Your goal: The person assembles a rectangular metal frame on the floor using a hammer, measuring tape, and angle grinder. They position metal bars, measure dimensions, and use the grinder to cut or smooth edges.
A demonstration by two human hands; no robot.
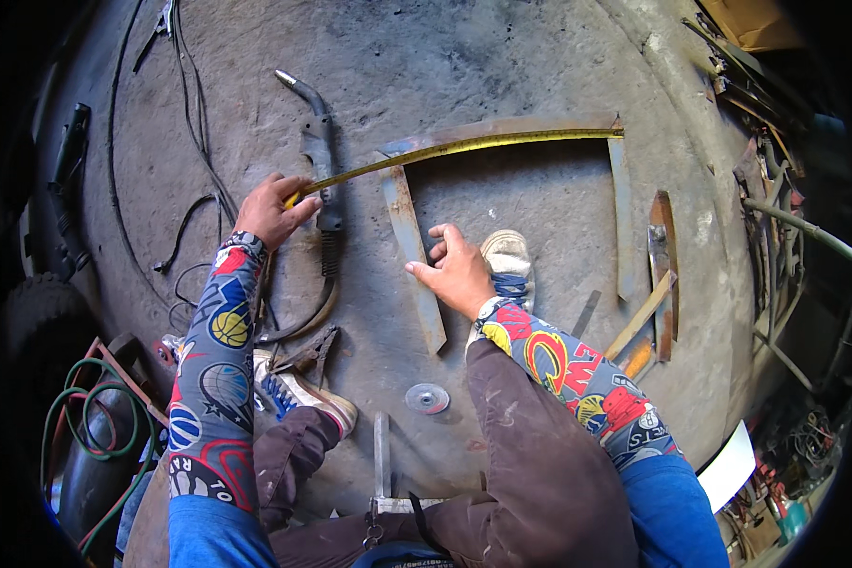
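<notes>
My left hand [276, 208] is closed around the case of a tape measure, most of it hidden by the fingers. From it the yellow blade [483, 144] stretches to the right, along the far bar of a three-sided steel frame [409, 241] lying on the floor. The blade's far end reaches the frame's right corner. Beside the frame's left leg hovers my right hand [456, 270], with nothing in it, thumb and fingers apart and loosely bent. A welding torch [320, 147] lies just beyond my left hand, partly under the blade.
A cutting disc [427, 399] and a ground clamp [308, 355] lie near my shoes. Right of the frame are steel offcuts [665, 275] and a wood strip [642, 315]. Cables [199, 114] run along the left, with green hoses [104, 454] nearer. Scrap metal [776, 218] lines the right side.
</notes>
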